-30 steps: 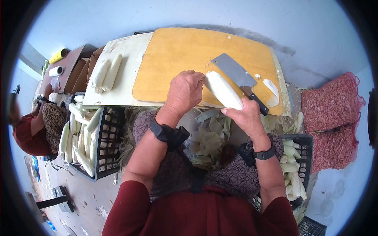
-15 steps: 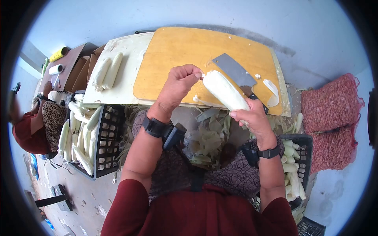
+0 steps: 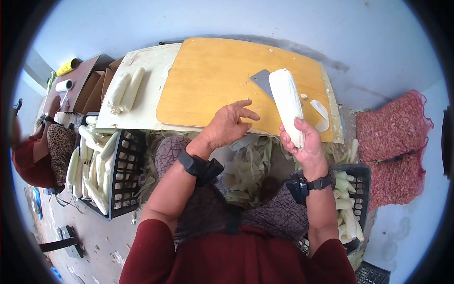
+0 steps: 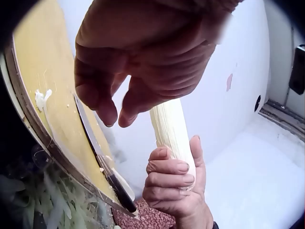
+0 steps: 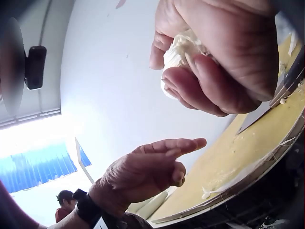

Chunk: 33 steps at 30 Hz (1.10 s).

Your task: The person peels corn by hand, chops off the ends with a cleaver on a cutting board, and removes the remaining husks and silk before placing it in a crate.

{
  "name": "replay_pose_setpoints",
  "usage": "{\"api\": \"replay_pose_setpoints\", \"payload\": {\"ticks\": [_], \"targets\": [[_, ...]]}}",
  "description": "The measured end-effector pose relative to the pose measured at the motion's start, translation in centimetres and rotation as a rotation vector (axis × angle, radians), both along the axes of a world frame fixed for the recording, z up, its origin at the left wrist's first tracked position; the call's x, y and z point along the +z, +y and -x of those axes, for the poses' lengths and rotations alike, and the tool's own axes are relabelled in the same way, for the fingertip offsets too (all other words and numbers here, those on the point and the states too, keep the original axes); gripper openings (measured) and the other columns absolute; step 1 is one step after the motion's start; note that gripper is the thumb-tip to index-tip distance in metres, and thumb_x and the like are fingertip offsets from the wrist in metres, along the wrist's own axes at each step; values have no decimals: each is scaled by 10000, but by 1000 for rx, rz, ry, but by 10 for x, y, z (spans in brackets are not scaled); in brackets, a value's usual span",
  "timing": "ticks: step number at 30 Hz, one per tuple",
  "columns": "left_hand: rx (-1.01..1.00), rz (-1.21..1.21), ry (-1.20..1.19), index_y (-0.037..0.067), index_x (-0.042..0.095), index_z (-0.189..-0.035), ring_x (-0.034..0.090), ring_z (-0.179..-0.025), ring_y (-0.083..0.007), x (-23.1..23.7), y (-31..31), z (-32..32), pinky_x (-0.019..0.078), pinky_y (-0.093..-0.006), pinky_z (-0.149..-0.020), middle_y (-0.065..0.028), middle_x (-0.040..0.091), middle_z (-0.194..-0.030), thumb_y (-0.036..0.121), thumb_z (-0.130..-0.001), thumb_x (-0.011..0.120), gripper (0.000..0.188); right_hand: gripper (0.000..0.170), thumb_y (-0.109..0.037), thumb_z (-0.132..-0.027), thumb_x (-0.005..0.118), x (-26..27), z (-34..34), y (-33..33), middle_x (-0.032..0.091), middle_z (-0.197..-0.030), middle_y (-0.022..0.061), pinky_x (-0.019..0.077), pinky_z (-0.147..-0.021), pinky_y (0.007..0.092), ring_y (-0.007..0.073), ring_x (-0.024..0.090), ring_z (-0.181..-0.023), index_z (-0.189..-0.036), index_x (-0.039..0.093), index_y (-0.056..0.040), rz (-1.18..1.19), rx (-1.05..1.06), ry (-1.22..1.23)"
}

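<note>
My right hand (image 3: 305,142) grips the lower end of an ear of corn (image 3: 285,92) in pale husk, fingers wrapped round it. The ear stands nearly upright over the yellow board (image 3: 213,80). To its left, apart from it, my left hand (image 3: 229,124) has its fingers loosely spread and holds nothing. A cleaver (image 3: 261,80) lies on the board, partly hidden behind the ear in the head view; its black handle (image 4: 119,191) shows in the left wrist view. A strip of husk (image 3: 320,116) lies near the board's right edge.
Two ears of corn (image 3: 125,92) lie on the pale board at left. Black crates (image 3: 127,165) of corn stand on both sides. Loose husks (image 3: 248,165) cover the floor below. Red mesh sacks (image 3: 392,123) stand at right. Another person (image 3: 35,156) sits far left.
The right hand has raised the ear and turned it more upright, moving it right. The left hand, earlier pinching at the ear's tip, has come away and its fingers have spread.
</note>
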State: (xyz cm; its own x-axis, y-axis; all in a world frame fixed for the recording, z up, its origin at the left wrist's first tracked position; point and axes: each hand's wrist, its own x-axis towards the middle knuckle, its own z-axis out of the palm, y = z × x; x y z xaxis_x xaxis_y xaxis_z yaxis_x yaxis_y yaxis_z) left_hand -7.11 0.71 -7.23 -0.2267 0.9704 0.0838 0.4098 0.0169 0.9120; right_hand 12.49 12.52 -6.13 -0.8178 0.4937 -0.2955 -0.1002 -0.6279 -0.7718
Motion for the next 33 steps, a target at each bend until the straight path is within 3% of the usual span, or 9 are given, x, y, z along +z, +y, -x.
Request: {"api": "replay_pose_setpoints", "payload": {"ticks": [4, 6, 7, 9, 12, 19, 23, 33], "targets": [[-61, 50, -182, -9, 644, -964, 554, -737, -75, 4, 5, 5, 456, -233, -656, -114, 584, -1105, 187, -866, 562, 234, 391, -311, -788, 584, 3, 2, -4, 547, -618, 107, 370, -348, 187, 130, 516, -453, -871, 550, 69, -12, -8, -12], [-11, 128, -300, -12, 612, -1037, 557, -881, -113, 11, 4, 1, 441, -258, -787, -94, 555, -1137, 213, -882, 547, 281, 350, -274, -768, 622, 4, 3, -9, 567, -611, 89, 362, -347, 177, 103, 531, -457, -852, 573, 62, -158, -4, -73], [-7, 125, -299, -12, 612, -1037, 557, -881, -113, 13, 4, -2, 441, -258, -787, -94, 555, -1137, 213, -882, 547, 281, 350, -274, -768, 622, 4, 5, -12, 567, -611, 89, 362, -347, 177, 103, 531, -457, -852, 573, 62, -161, 0, -72], [-118, -132, -589, -20, 538, -1142, 515, -978, -127, 17, 4, -8, 408, -280, -860, -71, 554, -1112, 261, -886, 546, 380, 344, -272, -753, 644, 6, 8, -17, 567, -599, 78, 358, -345, 179, 96, 520, -439, -864, 585, 48, -304, 1, -168], [-168, -145, -720, -18, 454, -1220, 468, -1063, -139, 20, 3, -12, 369, -305, -920, -66, 543, -1121, 287, -883, 548, 463, 294, -216, -734, 676, 11, 15, -25, 572, -636, 50, 398, -397, 182, 84, 534, -499, -874, 591, 29, -366, 30, -161], [-183, -206, -844, -6, 426, -1220, 489, -1067, -161, 12, 6, -18, 366, -334, -957, -91, 526, -1142, 257, -860, 582, 472, 284, -135, -716, 712, 11, 22, -35, 598, -759, 44, 456, -579, 225, 79, 547, -643, -906, 582, 32, -635, 62, -191], [-111, -214, -902, 10, 425, -1183, 518, -1033, -177, 11, 7, -25, 415, -332, -911, -96, 540, -1098, 189, -812, 643, 467, 298, -128, -713, 726, -2, 29, -40, 605, -786, 51, 465, -654, 260, 109, 558, -723, -908, 574, 38, -787, 19, -183], [-39, -270, -903, 21, 429, -1145, 541, -1010, -197, 11, 4, -24, 432, -356, -887, -89, 566, -1022, 120, -778, 657, 443, 344, -196, -722, 718, -8, 30, -39, 624, -793, 107, 480, -645, 297, 150, 597, -728, -925, 567, 37, -1037, 87, -246]]}}
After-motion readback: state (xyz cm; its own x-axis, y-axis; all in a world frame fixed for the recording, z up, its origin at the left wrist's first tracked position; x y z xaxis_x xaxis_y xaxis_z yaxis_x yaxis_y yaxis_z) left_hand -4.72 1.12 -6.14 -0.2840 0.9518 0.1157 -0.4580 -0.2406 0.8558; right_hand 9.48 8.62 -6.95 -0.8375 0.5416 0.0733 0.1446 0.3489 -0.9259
